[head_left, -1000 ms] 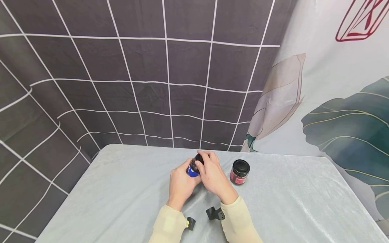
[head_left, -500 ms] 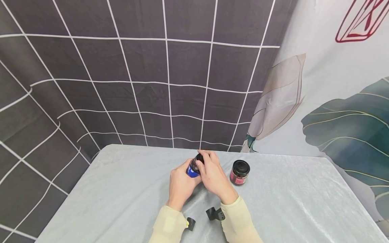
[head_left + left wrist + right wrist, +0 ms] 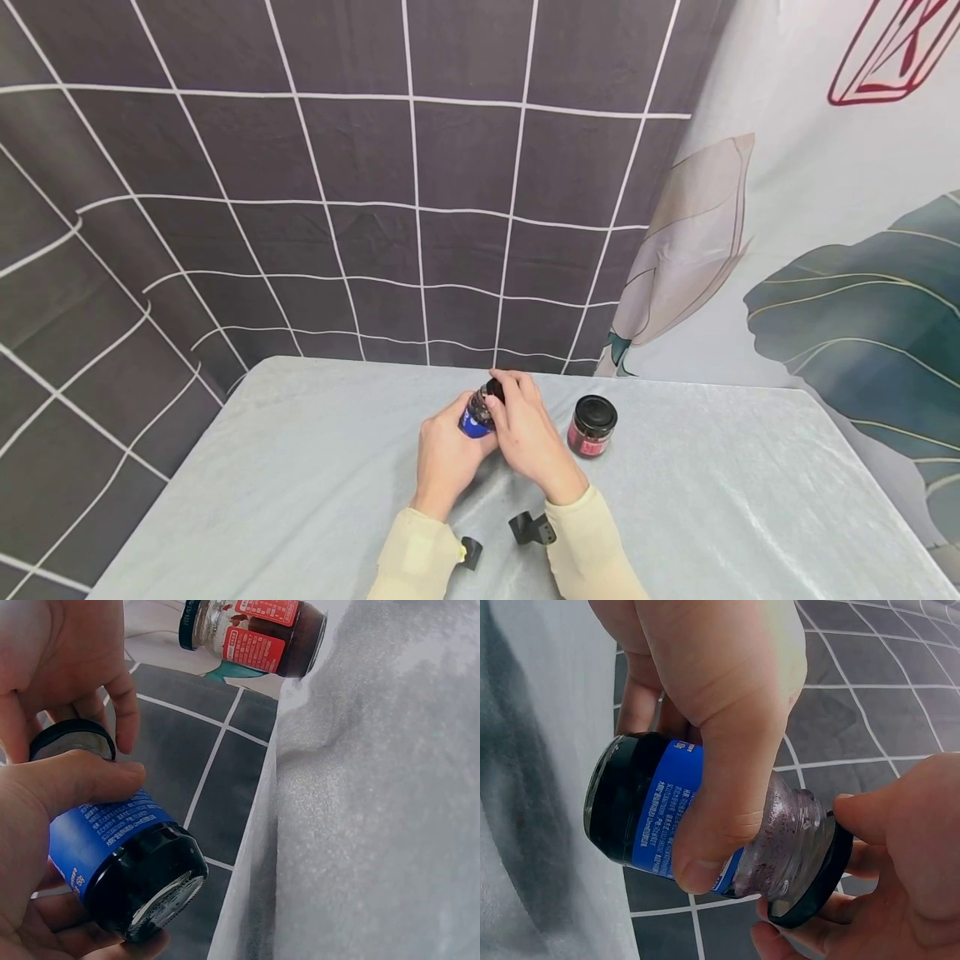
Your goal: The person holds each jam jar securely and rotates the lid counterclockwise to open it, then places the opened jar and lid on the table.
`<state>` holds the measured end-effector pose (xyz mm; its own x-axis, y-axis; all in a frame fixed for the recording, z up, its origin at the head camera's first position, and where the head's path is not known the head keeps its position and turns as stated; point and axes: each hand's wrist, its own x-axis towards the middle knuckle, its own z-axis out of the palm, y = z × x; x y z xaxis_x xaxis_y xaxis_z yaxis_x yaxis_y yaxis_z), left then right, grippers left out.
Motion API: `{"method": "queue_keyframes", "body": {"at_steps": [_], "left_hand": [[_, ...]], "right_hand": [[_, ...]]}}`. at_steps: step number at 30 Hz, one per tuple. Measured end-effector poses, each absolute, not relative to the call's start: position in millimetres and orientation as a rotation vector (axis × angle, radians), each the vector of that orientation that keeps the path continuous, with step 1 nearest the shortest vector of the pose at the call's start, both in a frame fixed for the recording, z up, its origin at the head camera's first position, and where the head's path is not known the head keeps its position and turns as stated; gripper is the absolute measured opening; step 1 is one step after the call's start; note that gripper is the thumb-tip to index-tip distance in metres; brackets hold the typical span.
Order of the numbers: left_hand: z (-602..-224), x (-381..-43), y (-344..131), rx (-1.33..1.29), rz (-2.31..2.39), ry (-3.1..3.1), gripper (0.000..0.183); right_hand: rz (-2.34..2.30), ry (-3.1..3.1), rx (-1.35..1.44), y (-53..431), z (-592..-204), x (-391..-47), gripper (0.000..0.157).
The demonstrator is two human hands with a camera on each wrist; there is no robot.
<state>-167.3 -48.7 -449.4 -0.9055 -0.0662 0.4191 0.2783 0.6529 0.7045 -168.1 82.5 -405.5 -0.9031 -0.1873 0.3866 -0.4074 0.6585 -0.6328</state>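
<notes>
My left hand (image 3: 448, 454) grips a glass jar with a blue label (image 3: 474, 425), thumb across its side. In the right wrist view the jar (image 3: 667, 802) is tilted, its threaded glass neck (image 3: 799, 836) bare and smeared inside. The black lid (image 3: 826, 881) sits at a slant at the mouth, one side lifted clear of the threads. Fingers of my right hand (image 3: 528, 433) pinch the lid at its edge. In the left wrist view the lid's pale inner side (image 3: 79, 742) shows. The jar's dark contents are partly hidden by the label and my fingers.
To the right of my hands stands a second jar (image 3: 592, 425), upright, with a black lid and red label. Both are over a table with a pale grey cloth (image 3: 315, 467). Behind hangs a dark gridded curtain (image 3: 360, 242), and a leaf-patterned one (image 3: 690, 250) to its right.
My right hand has drawn the lid slightly up and away from the jar, so more glass neck shows. My left hand and the second jar stay put.
</notes>
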Motion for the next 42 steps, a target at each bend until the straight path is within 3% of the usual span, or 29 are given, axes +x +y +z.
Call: {"method": "queue_keyframes", "body": {"at_steps": [42], "left_hand": [[-450.4, -170.3, -50.6, -0.082, -1.212, -2.471, 0.042]], "right_hand": [[1.106, -2.579, 0.475, 87.1, -407.3, -169.7, 0.04]]}}
